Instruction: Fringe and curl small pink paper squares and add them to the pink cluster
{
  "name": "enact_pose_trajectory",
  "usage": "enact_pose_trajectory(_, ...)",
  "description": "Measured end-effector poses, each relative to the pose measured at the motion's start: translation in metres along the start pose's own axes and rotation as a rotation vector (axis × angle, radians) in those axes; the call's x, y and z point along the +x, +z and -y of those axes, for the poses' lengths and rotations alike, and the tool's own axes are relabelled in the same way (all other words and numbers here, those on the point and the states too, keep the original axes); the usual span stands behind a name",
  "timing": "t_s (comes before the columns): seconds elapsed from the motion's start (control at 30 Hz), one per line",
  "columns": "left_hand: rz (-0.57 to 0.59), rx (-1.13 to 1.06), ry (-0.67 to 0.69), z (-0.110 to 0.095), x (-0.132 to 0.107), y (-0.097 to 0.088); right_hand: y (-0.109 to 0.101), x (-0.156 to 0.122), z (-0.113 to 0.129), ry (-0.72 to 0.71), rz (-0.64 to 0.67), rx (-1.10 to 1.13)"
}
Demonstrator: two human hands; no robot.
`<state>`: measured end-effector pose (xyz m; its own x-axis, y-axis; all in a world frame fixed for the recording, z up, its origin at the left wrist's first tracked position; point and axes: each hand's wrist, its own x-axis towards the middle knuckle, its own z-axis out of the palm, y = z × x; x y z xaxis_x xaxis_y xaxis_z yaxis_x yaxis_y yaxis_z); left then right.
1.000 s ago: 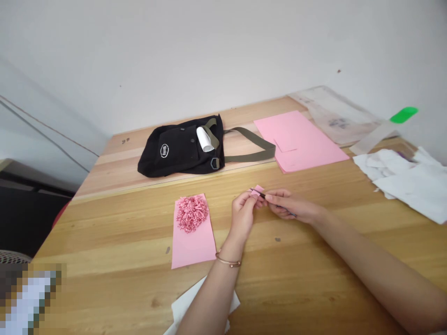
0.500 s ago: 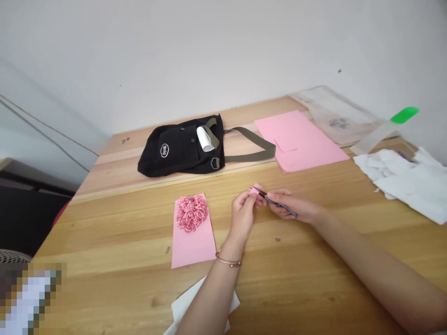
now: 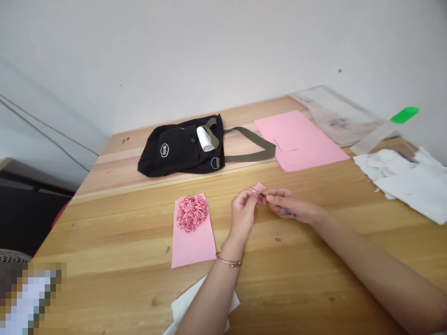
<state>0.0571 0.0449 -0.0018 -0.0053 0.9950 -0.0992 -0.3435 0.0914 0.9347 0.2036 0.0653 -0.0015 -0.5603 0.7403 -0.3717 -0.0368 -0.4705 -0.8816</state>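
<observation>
My left hand (image 3: pixel 245 204) pinches a small piece of pink paper (image 3: pixel 259 187) above the wooden table, a thin bracelet (image 3: pixel 228 262) on that wrist. Closed around dark-handled scissors (image 3: pixel 288 210), my right hand (image 3: pixel 289 204) brings their blades across the pink piece, close to my left fingertips. To the left of my hands lies a pink sheet (image 3: pixel 193 251) with a pile of small curled pink paper bits (image 3: pixel 192 213) on its upper half.
A black bag (image 3: pixel 181 149) with a white roll (image 3: pixel 204 139) on it lies at the back. Stacked pink sheets (image 3: pixel 314 139), a clear plastic sleeve (image 3: pixel 342 116) and crumpled white paper (image 3: pixel 412 181) are on the right. White paper (image 3: pixel 188 298) lies under my left forearm.
The scissor blades look closer together and edge-on against the pink piece, and the right hand has turned slightly. The things on the table have stayed in place.
</observation>
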Motion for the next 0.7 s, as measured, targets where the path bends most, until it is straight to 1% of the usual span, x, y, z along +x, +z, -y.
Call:
enact_pose_trajectory(0.4,-0.008,-0.021,-0.023,0.0010,0.0008,-0.0013,-0.0027,0.0009,-0.0027,-0.021,0.021,-0.025)
enact_pose_trajectory(0.7,-0.018,-0.034,-0.035,0.0004,0.0005,-0.0013,-0.0044,0.0002,-0.0028,-0.024,0.062,-0.028)
